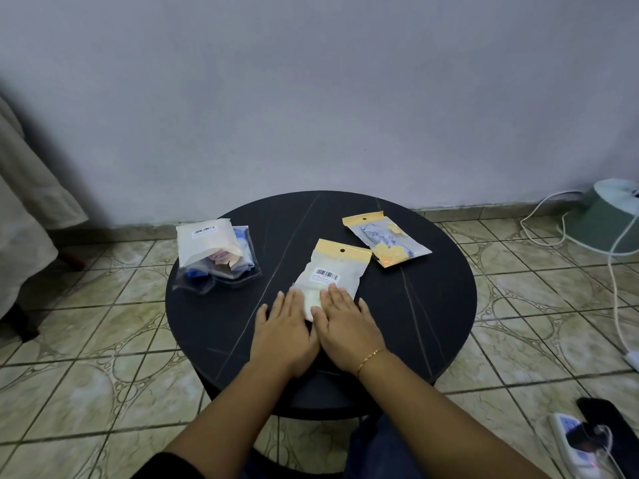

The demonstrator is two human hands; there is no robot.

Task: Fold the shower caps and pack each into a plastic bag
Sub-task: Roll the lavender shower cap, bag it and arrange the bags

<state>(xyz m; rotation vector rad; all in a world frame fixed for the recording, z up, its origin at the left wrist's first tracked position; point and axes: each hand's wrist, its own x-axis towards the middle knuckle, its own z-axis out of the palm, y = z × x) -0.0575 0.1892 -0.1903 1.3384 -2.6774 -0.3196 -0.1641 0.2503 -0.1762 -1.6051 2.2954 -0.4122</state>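
- Head view, far left: a pile of bags (214,255) waits on the round table (432,316).
- Your left hand (281,328) and right hand (347,326) lie flat, fingers straight, pressing the near end of the middle bag (333,274); neither grips it.
- You seem to be flattening a packed cap; sealing likely comes next.
- Right: another packed bag (387,242).

On the tabletop (432,305), a pile of bags (216,257) lies left and a packed bag (385,238) right. Between them, nearer the person, the middle bag (332,271) lies under both hands: left hand (281,331), right hand (349,330).
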